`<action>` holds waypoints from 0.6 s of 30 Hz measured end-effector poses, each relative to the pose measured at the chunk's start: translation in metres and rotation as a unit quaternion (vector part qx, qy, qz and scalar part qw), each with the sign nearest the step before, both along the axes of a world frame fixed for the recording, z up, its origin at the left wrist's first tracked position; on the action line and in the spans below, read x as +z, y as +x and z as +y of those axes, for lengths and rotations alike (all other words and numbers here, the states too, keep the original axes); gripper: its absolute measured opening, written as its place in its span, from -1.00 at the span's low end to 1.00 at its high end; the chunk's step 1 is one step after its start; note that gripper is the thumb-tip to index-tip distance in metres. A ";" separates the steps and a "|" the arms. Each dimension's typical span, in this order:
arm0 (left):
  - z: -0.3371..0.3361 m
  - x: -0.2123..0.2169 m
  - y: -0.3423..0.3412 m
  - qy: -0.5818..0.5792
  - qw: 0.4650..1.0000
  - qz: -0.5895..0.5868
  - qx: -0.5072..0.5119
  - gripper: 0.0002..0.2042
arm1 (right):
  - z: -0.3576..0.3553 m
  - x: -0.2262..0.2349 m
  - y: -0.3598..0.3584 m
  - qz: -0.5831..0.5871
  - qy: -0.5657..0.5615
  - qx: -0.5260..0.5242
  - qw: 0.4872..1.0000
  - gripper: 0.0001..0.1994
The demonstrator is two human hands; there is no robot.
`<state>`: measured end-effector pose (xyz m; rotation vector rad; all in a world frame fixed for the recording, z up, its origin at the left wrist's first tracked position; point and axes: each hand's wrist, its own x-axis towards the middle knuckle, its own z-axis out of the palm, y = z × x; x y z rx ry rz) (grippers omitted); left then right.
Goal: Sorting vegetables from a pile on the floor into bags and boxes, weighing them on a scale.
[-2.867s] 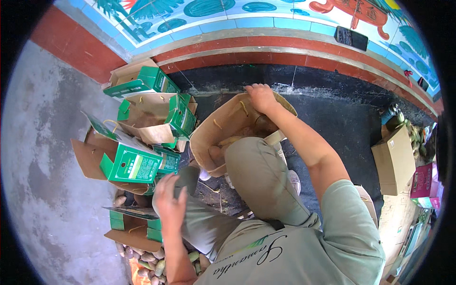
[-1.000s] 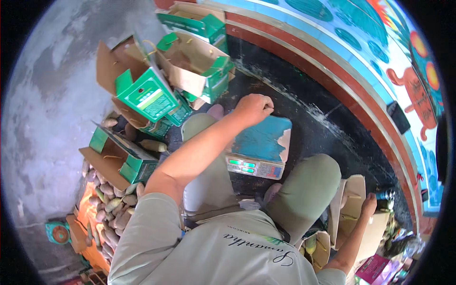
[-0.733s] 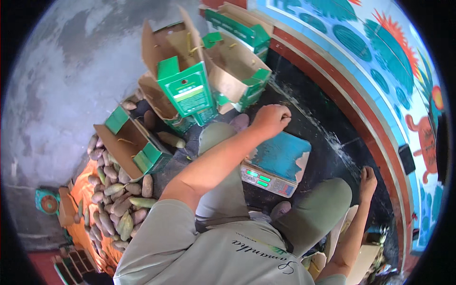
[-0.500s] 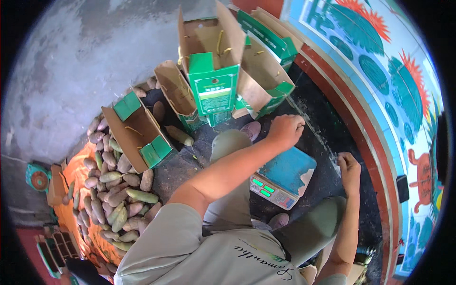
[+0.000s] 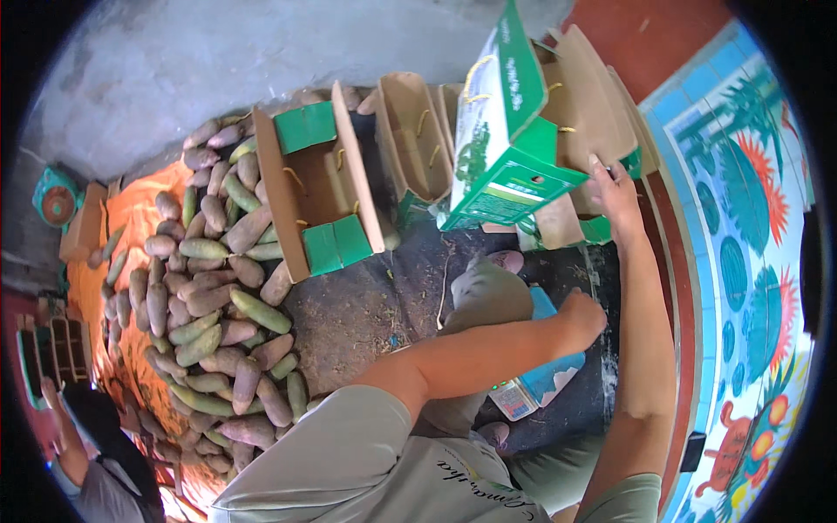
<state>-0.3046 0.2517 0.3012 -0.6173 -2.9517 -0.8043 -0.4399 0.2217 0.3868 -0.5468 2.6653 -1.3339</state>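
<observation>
My right hand [image 5: 617,193] reaches up at the right, its fingers pinching the brown flap of a tall green and white carton [image 5: 514,179]. That carton leans over with its top flaps spread and a yellow cord handle showing. Lower down, my left hand [image 5: 581,321] is curled into a fist above a blue-topped digital scale [image 5: 514,398]. What that fist holds, if anything, is hidden. My left forearm crosses in front of the scale and covers part of it.
Other open cartons stand left of it: a wide one [image 5: 323,183] and a narrow one [image 5: 407,139]. Several long brownish-green tubers [image 5: 209,296] lie heaped on an orange sheet [image 5: 122,209]. Another person [image 5: 105,462] is at the lower left. A painted wall [image 5: 741,261] rises at right.
My right hand has moved from beside the scale up to the tall carton and taken its flap. The carton now leans. The view has shifted, and another person shows at lower left.
</observation>
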 end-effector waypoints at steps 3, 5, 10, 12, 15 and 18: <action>0.008 0.005 -0.007 -0.060 0.997 -0.033 -0.043 -0.84 | -0.022 -0.015 -0.015 -0.072 -0.030 -0.055 0.995 -0.50; 0.018 -0.006 -0.007 -0.056 0.998 -0.016 -0.002 -0.83 | -0.035 -0.029 -0.020 -0.087 -0.076 -0.078 0.990 -0.55; 0.024 0.002 -0.017 -0.030 0.998 -0.037 -0.048 -0.82 | 0.001 -0.032 -0.033 0.003 -0.125 -0.078 0.989 -0.69; 0.019 0.009 -0.010 -0.033 0.998 -0.032 -0.034 -0.86 | 0.025 -0.022 -0.027 0.079 -0.159 -0.066 0.982 -0.76; 0.026 -0.009 -0.008 -0.019 0.998 -0.053 -0.036 -0.89 | 0.076 -0.001 -0.017 0.065 -0.173 -0.062 0.981 -0.74; 0.026 -0.020 0.002 -0.091 0.989 -0.082 -0.088 -0.84 | 0.165 0.014 -0.019 0.236 -0.009 0.039 0.971 -0.71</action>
